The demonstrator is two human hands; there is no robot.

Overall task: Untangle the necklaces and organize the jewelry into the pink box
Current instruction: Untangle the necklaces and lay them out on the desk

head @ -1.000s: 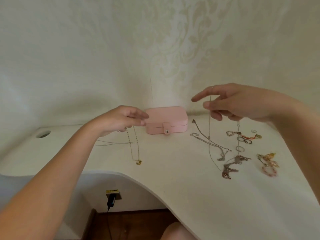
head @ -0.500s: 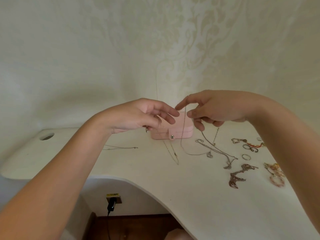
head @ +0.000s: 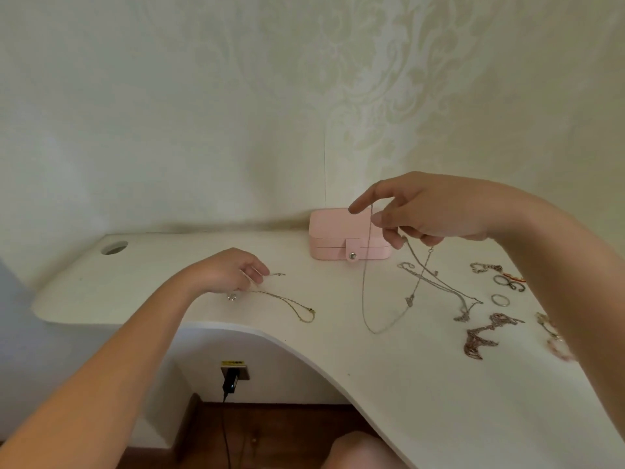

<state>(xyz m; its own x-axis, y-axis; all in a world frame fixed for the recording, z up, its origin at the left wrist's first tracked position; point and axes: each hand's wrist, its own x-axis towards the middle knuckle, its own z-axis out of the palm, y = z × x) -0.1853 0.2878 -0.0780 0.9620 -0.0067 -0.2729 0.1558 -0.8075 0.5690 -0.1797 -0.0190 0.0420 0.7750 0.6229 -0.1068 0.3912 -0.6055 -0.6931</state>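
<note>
The left hand (head: 230, 272) rests low on the tabletop (head: 406, 384), left of centre; its grip is narrow, the curled fingers and thumb pinching one end of a gold chain (head: 291, 301); the rest of that chain lies on the tabletop, curving away to the right and nearer; a small sparkling pendant (head: 232, 297) lies just beside the hand's near side. The right hand (head: 436, 211) is raised above the tabletop, in front of the right part of the box (head: 333, 236); its forefinger points left, and its grip is closed, thumb and another finger pinching a silver chain (head: 364, 292); this chain hangs in a long loop, and I cannot tell whether its bottom rests on the tabletop. The box, pink, stands at the far edge by the wall (head: 203, 113); its lid is down and its snap (head: 352, 255) is fastened on the near side. Right of the loop, thin chains (head: 443, 286) lie crossed on the tabletop; nearer lies a rose chain (head: 483, 333) in a loose heap; farther right are a ring (head: 500, 300), dark curled pieces (head: 509, 283) and a bracelet (head: 485, 267); a pink beaded piece (head: 558, 348) shows beside the right forearm. A round hole (head: 114, 247) is in the far left corner; under the tabletop a plug (head: 231, 380) sits in a socket.
</note>
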